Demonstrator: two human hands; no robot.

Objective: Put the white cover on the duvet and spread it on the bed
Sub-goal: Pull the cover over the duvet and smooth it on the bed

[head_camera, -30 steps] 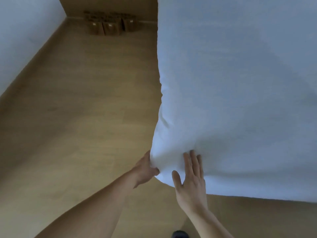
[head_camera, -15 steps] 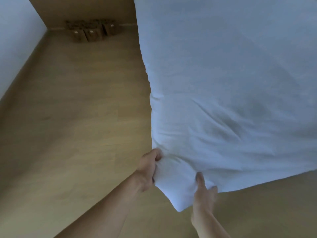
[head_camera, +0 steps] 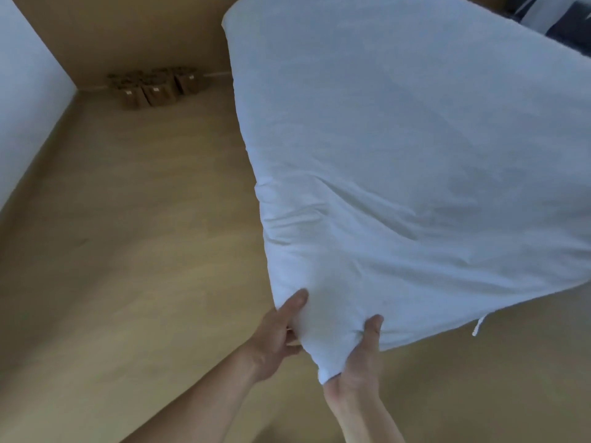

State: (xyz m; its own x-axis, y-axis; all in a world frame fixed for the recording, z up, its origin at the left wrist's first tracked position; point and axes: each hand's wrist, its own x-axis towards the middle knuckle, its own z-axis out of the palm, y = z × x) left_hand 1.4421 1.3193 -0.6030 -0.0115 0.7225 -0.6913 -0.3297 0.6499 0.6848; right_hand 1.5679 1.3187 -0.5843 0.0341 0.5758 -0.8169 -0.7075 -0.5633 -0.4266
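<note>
As if to shake it flat, your left hand and right hand clenched fingers round the duvet corner.

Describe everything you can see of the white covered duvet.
The duvet is white, soft-looking cloth, plump and creased where it bunches toward its near corner. Both hands grip that corner: the left hand on its left side, the right hand from below. It spreads up and away above the wooden floor. A short white tie dangles from its lower edge.
</note>
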